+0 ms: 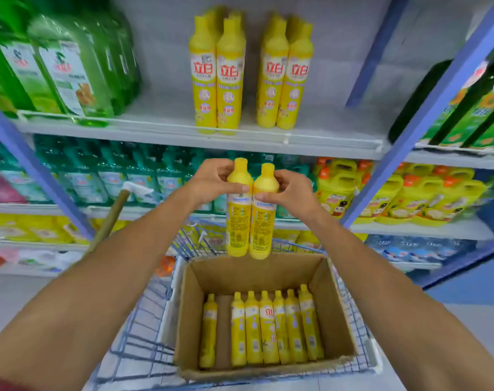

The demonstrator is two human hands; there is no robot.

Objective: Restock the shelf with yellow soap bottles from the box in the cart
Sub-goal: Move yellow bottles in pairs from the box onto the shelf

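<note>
Yellow plastic, upright: my left hand [209, 180] grips the left soap bottle [238, 221] by its neck, touching the right soap bottle [262, 227] gripped by my right hand [292, 194], both above the near brown cardboard box [257, 273], holding perhaps seven more.

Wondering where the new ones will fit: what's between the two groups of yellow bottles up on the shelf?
Nothing. In the head view, only bare shelf shows between the left group and the right group.
</note>
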